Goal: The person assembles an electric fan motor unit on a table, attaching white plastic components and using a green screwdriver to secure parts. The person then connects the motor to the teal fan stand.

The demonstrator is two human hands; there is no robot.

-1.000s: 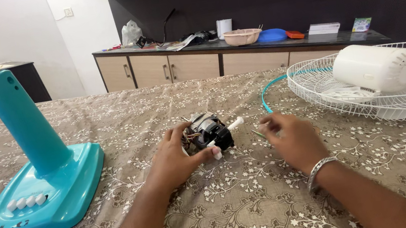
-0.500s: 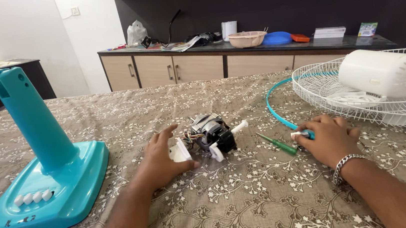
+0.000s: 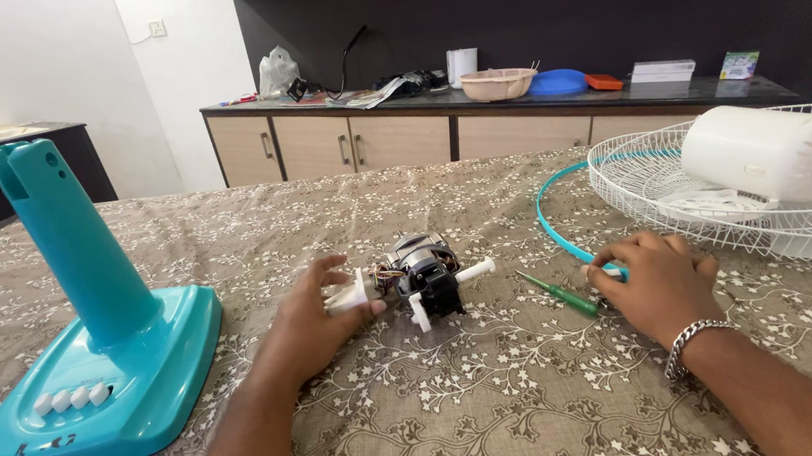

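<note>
A small fan motor (image 3: pixel 423 274) with a white shaft and coloured wires lies on the patterned tablecloth (image 3: pixel 503 389). My left hand (image 3: pixel 317 317) grips a white plastic part (image 3: pixel 347 295) at the motor's left end. My right hand (image 3: pixel 655 279) rests on the cloth to the right, fingers curled over the handle end of a green screwdriver (image 3: pixel 556 292) that lies pointing toward the motor. A metal bracelet sits on my right wrist.
A teal fan stand with base and buttons (image 3: pixel 86 337) stands at the left. A white wire fan guard (image 3: pixel 724 194) holding a white motor cover (image 3: pixel 770 151) lies at the right, a teal ring (image 3: pixel 551 223) beside it. A cluttered counter (image 3: pixel 473 100) runs along the back wall.
My right hand moved right and set down on the screwdriver's handle. My left hand shifted from the motor body to the white part at its left end; the motor turned slightly.
</note>
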